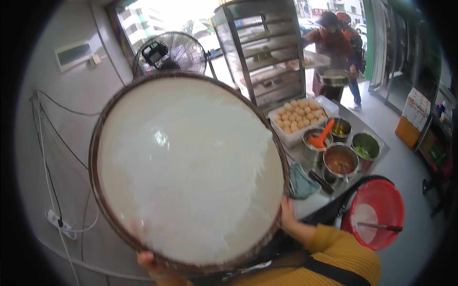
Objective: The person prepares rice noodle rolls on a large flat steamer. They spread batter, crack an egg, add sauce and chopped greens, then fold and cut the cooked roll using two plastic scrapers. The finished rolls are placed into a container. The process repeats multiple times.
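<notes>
A large round tray with a dark brown rim (93,168) fills the middle of the view, tilted up towards me. Its pale inner surface bears a glossy, wet-looking white layer (193,161), with uneven edges at the right. My left hand (148,260) grips the rim at the lower left, its thumb showing in front. On the lower right side, my right hand (288,216) holds the same rim, partly hidden behind it. The undersides of both grips are out of sight.
Right of the tray, a steel table (372,166) holds a tub of eggs (297,116), several metal pots and a teal cloth (303,182). A red bucket (395,200) stands nearer. Behind are a wire fan (186,53), a steel cabinet (272,57) and a person holding a pan (335,79).
</notes>
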